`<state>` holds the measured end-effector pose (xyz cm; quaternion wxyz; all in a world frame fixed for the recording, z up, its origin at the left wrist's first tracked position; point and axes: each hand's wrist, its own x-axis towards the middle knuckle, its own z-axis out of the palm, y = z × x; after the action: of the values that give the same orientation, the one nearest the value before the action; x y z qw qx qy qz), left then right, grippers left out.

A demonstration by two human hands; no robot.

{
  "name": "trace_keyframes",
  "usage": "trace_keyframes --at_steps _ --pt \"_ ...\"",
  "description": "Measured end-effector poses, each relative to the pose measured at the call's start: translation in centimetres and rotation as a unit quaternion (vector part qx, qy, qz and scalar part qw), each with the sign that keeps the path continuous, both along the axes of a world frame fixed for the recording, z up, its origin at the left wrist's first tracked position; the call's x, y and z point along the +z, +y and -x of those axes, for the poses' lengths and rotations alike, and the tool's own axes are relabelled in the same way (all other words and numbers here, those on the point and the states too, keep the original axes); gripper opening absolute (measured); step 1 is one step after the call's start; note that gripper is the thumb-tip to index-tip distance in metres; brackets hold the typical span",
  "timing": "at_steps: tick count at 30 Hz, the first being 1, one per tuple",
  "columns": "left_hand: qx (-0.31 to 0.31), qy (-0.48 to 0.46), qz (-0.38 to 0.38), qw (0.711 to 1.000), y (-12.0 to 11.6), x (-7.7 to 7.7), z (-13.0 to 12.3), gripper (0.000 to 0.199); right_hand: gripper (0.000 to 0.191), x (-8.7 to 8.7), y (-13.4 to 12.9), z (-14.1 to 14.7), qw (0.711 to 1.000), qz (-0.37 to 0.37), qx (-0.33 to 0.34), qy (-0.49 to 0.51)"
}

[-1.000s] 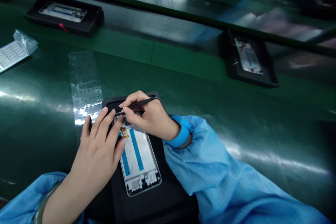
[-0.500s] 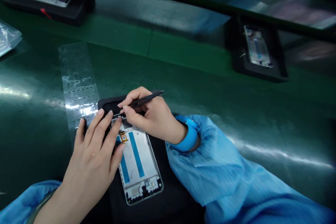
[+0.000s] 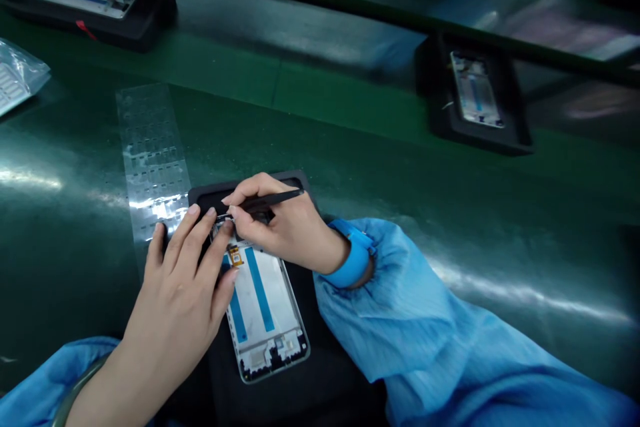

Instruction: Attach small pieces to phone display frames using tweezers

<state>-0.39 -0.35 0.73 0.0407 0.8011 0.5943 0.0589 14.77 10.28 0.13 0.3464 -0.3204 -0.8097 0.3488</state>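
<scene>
A phone frame point(image 3: 253, 300) with two blue strips and a small orange flex connector point(image 3: 235, 256) lies in a black tray point(image 3: 295, 180) in front of me. My left hand point(image 3: 185, 280) rests spread over the frame's upper left, its fingertips at the top edge and the tray's rim. Pinched in my right hand point(image 3: 285, 220) is a pair of black tweezers point(image 3: 275, 198), pointing left over the frame's top end. The tweezer tips are hidden by my fingers, so what they touch there cannot be made out.
A clear perforated film sheet point(image 3: 155, 167) lies left of the tray. Two more black trays, one at the far left point(image 3: 150, 20) and one at the right point(image 3: 515, 137), each hold a phone frame. A plastic bag point(image 3: 23, 77) sits at the left edge of the green table point(image 3: 350, 140).
My right hand has shifted slightly, and the tweezers now lie flatter and more closed. The far trays appear a little shifted as the view moved. My left hand stays on the phone frame.
</scene>
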Motion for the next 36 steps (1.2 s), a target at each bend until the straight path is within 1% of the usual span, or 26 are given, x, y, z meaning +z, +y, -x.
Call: trace_keyframes --at_steps 4,10,18,22,36 --pt "0.000 -0.002 -0.001 1.000 0.04 -0.08 0.03 0.046 0.007 -0.10 0.01 0.00 1.000 -0.009 0.009 -0.003" --pt "-0.003 -0.004 -0.004 1.000 -0.02 -0.21 0.18 0.046 0.006 0.04 0.05 0.04 1.000 0.025 -0.015 0.002" --pt "-0.003 -0.004 -0.005 1.000 -0.01 -0.18 0.18 0.045 0.006 0.13 -0.02 0.04 0.999 0.030 -0.017 0.000" --pt "-0.003 -0.006 -0.007 1.000 0.01 -0.07 0.08 0.045 0.005 0.13 -0.03 0.03 0.999 0.044 -0.020 0.003" --pt "-0.001 -0.009 -0.005 1.000 0.04 -0.10 0.10 0.044 0.005 -0.01 0.04 0.06 1.000 0.006 -0.023 -0.004"
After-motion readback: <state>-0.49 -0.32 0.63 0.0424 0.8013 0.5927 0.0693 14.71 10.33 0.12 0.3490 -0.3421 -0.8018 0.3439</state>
